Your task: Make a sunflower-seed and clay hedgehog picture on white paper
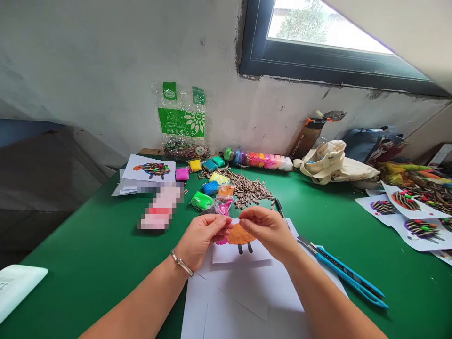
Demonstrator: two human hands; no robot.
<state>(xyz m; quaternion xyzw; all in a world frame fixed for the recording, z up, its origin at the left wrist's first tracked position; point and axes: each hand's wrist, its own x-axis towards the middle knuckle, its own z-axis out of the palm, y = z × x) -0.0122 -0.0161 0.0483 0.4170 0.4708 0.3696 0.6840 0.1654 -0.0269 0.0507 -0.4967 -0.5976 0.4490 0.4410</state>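
Note:
My left hand (201, 240), with a silver bracelet at the wrist, and my right hand (266, 230) meet at the fingertips just above an orange clay disc (241, 234). Both hands are curled in a pinch, and I cannot tell whether anything small lies between the fingers. The disc sits on a white card (243, 254), with dark clay legs (245, 247) below it and a bit of pink clay (221, 241) at its left. The hands partly hide the disc's top. Loose white paper sheets (247, 296) lie under the card and my forearms.
Striped sunflower seeds (245, 190) and several clay packets (211, 187) lie beyond my hands on the green table (88, 268). Blue-handled scissors (348, 278) and a black pen (280, 209) lie to the right. Finished seed pictures (406, 221) lie at far right.

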